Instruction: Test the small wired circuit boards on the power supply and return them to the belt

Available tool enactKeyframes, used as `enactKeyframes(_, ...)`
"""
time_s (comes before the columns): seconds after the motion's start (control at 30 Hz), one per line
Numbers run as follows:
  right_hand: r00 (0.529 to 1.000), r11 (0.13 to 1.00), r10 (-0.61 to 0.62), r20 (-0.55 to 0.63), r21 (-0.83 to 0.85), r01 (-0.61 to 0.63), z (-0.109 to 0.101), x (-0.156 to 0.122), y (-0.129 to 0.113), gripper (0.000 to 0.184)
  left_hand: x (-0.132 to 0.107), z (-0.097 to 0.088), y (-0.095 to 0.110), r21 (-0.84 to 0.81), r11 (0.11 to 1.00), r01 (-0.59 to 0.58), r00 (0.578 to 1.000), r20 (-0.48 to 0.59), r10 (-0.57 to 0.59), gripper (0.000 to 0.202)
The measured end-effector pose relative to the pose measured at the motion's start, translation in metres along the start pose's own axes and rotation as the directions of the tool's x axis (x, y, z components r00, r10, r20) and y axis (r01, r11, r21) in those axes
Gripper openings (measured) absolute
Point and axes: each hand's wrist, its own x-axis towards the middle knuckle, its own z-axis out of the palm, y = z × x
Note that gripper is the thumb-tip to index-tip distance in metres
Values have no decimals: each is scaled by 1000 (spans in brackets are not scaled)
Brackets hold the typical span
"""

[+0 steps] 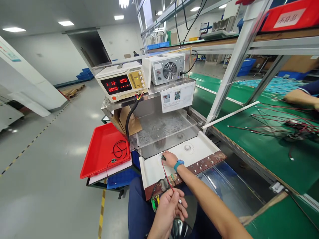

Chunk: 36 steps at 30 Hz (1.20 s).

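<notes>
My right hand [170, 158], with a blue wristband [178, 164], pinches a small green circuit board [163, 157] over the left part of a white tray [154, 171]. From the board a thin red wire [165, 172] runs down toward me. My left hand [170, 207] is closed on the lower part of this wire, near the tray's front edge. A small white connector [179, 200] shows at its fingertips. Along that edge runs a brown strip [199, 167] with several metal studs. Green and yellow clips [155, 201] with a black lead hang just left of my left hand.
A red bin [96, 149] at left holds a black cable [119, 148] and a small board. Behind the tray stand a power supply [122, 82] with red digits and a fan-backed unit [169, 69]. Wires [296, 124] lie on the green bench at right, near another person's arm [301, 97].
</notes>
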Motion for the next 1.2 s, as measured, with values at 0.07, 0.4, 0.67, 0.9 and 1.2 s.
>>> enactKeyframes(0.07, 1000, 1000, 16, 0, -17, -16, -1, 1, -1, 25, 2, 1, 14, 11, 999, -35, 999, -16, 35, 45)
enactKeyframes(0.4, 995, 995, 96, 41, -9, -96, -2, 5, 0, 30, 22, -5, 49, 88, 994, -63, 996, -55, 68, 46)
enactKeyframes(0.67, 1000, 1000, -8, -8, 0, 8, 1, 5, 10, 33, 78, -34, 40, 568, 795, -213, 924, -148, 353, 42)
enactKeyframes(0.9, 1000, 1000, 17, 3, -12, -17, 0, 6, 9, 30, 114, -53, 21, 847, 514, -134, 883, -134, 451, 27)
enactKeyframes(1.2, 999, 1000, 7, -35, -22, -8, 4, 7, 12, 31, 120, -59, 18, 856, 507, -98, 905, -135, 404, 32)
